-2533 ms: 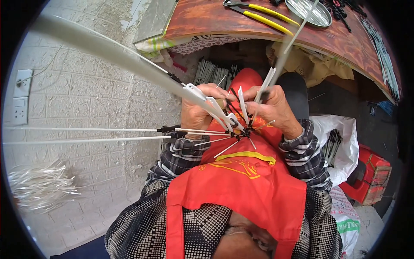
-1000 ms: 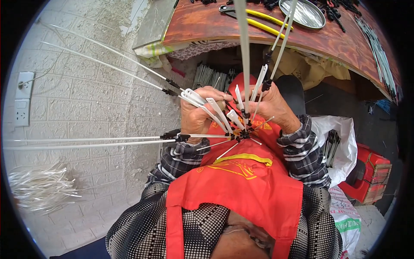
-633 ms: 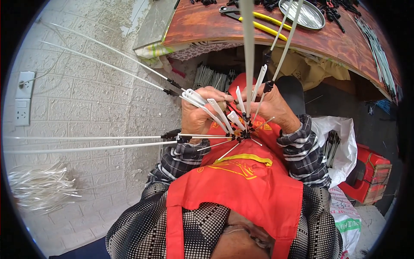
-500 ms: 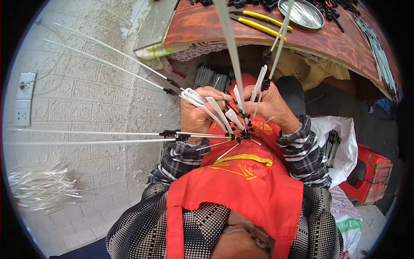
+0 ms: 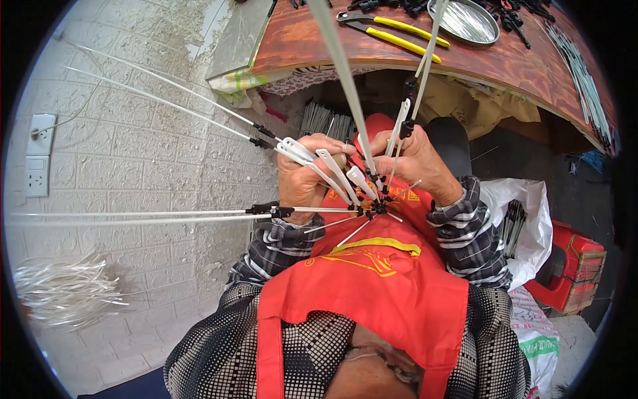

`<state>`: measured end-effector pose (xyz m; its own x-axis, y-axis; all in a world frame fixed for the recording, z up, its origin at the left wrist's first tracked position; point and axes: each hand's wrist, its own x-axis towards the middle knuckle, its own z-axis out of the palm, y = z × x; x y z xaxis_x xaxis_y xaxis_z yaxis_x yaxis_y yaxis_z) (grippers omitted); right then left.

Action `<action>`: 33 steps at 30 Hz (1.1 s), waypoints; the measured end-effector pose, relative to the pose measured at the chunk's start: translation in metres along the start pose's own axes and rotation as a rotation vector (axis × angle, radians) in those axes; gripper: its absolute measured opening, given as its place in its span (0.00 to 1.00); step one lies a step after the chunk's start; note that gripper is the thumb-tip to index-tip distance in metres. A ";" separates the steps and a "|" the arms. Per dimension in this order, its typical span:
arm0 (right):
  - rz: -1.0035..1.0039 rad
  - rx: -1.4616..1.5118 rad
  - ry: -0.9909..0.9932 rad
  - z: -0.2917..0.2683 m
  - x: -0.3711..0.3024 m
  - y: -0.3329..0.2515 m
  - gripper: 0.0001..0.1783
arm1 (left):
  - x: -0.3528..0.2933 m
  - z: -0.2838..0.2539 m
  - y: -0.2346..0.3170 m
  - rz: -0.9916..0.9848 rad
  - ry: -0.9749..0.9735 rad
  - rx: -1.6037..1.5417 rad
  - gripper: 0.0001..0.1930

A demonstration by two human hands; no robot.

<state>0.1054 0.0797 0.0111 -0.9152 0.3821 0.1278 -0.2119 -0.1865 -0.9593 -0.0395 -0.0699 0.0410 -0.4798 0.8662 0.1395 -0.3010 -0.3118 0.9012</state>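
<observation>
An umbrella frame [image 5: 376,209] spreads over my lap, its thin white ribs and flat white struts meeting at a cluster of black joints. My left hand [image 5: 300,174] is closed beside the struts at the frame's left, thumb and fingers around a small brownish piece [image 5: 339,160] that is mostly covered. Across from it, my right hand [image 5: 420,165] has its fingers pinched together at the ribs on the right side. The fingertips of both hands nearly meet behind the struts, and what lies between them is partly hidden. Long ribs reach out left and forward past the hands.
Ahead is a reddish wooden table [image 5: 306,40] with yellow-handled pliers [image 5: 405,45], a round tin [image 5: 464,23] and a bundle of thin rods [image 5: 578,83]. A textured wall [image 5: 133,153] bounds the left. At right stand a white sack [image 5: 531,193] and a red stool-like object [image 5: 565,269].
The long ribs pointing forward have swung slightly left, and the left-hand ribs have shifted a little lower. Both hands stay nearly in place with the same grip.
</observation>
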 end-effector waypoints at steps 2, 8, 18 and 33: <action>0.008 0.020 0.009 0.000 0.000 0.003 0.05 | 0.000 0.000 0.000 -0.005 0.003 0.007 0.05; 0.012 -0.003 0.008 -0.003 0.000 0.005 0.06 | 0.001 0.005 0.002 0.011 0.014 0.024 0.05; -0.043 -0.031 0.031 0.005 0.003 -0.011 0.07 | 0.007 0.013 0.019 0.046 0.019 0.146 0.06; -0.047 0.026 0.074 0.029 -0.009 0.001 0.06 | -0.005 0.003 0.023 0.054 0.028 0.394 0.05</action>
<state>0.1034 0.0502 0.0160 -0.8763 0.4569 0.1529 -0.2641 -0.1900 -0.9456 -0.0412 -0.0802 0.0621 -0.5098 0.8401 0.1851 0.0621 -0.1787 0.9819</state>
